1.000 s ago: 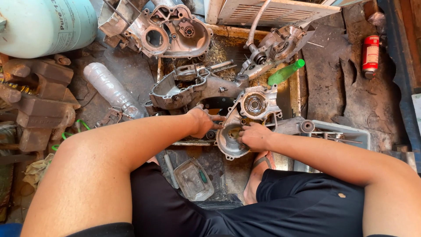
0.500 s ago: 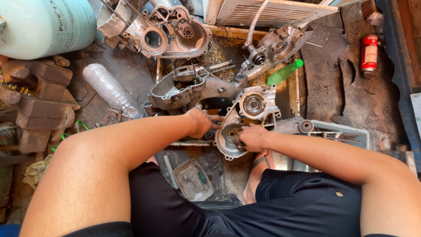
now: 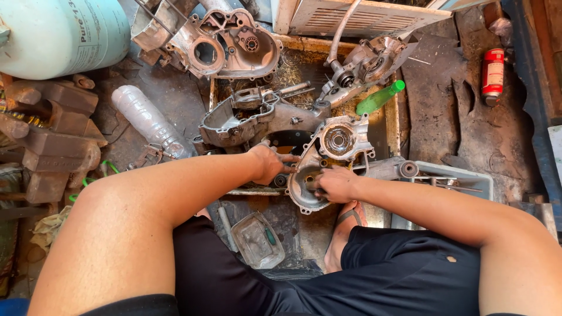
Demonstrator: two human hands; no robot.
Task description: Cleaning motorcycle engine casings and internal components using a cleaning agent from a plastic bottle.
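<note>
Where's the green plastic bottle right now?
In the head view, the green plastic bottle lies tilted at upper centre-right, inside the shallow wooden tray by its right rim, just right of the engine crankcase half that both hands work on.

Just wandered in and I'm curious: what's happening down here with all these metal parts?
A person sitting low works on a grey metal engine casing set on the floor. The right hand reaches into its lower hollow, while the left hand steadies its left edge. More casings lie beyond, with a green bottle and a red can nearby.
</note>
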